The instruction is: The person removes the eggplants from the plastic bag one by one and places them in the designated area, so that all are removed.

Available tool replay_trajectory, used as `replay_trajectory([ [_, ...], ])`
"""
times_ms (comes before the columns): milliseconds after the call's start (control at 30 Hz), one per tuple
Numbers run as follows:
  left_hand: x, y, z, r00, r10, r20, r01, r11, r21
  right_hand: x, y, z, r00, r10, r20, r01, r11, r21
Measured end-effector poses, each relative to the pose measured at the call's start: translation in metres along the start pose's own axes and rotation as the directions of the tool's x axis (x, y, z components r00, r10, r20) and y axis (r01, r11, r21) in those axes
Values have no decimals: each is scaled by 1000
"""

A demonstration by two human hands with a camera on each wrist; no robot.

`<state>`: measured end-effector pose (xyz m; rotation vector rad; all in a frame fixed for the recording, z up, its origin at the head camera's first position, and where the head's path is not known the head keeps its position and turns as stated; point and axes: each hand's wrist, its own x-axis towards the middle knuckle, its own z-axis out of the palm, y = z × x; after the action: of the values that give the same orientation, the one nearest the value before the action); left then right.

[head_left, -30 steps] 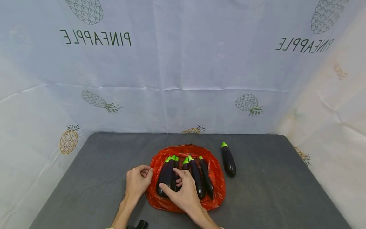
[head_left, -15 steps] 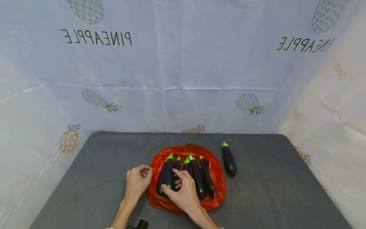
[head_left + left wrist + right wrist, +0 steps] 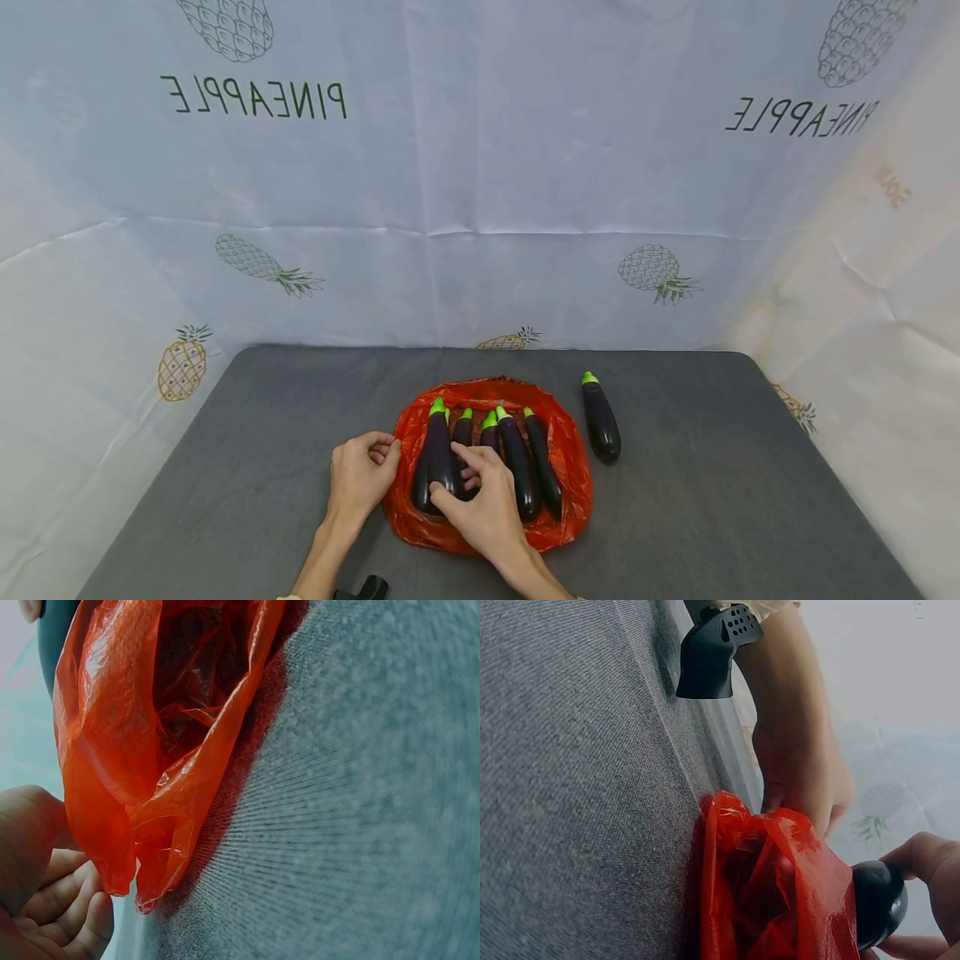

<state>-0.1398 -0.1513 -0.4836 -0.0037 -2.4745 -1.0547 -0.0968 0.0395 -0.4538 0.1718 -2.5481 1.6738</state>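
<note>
A red plastic bag (image 3: 573, 475) lies spread on the table with its mouth up, and several dark purple eggplants with green stem ends are inside. At its left rim my left hand (image 3: 362, 475) pinches the plastic between thumb and fingers; the folded bag edge (image 3: 105, 847) shows beside those fingers in the left wrist view. My right hand (image 3: 487, 504) reaches over the bag and grips an eggplant (image 3: 438, 446) lying on top at the left. In the right wrist view that eggplant's rounded dark end (image 3: 877, 900) sits between thumb and fingers. Part of another eggplant is hidden beneath it.
One loose eggplant (image 3: 602, 425) lies on the grey table (image 3: 712, 492) to the right of the bag. A black object (image 3: 371, 587) is at the front edge near the left forearm. Pineapple-print cloth (image 3: 480, 167) hangs behind and at the sides.
The eggplant in my right hand has turned, its green end swinging left and its rounded end shifting slightly right. My right thumb has moved a little to the right. The left hand stays put.
</note>
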Motion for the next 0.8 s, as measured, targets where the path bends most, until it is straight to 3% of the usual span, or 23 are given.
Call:
replay_trajectory([
  [333,0,1,1,1000,-1,3,1,1000,4,0,-1,-8,999,3,-33,-3,1000,17],
  [800,1,1,1,1000,-3,7,3,1000,-5,8,-2,-29,988,-34,-154,37,999,18],
])
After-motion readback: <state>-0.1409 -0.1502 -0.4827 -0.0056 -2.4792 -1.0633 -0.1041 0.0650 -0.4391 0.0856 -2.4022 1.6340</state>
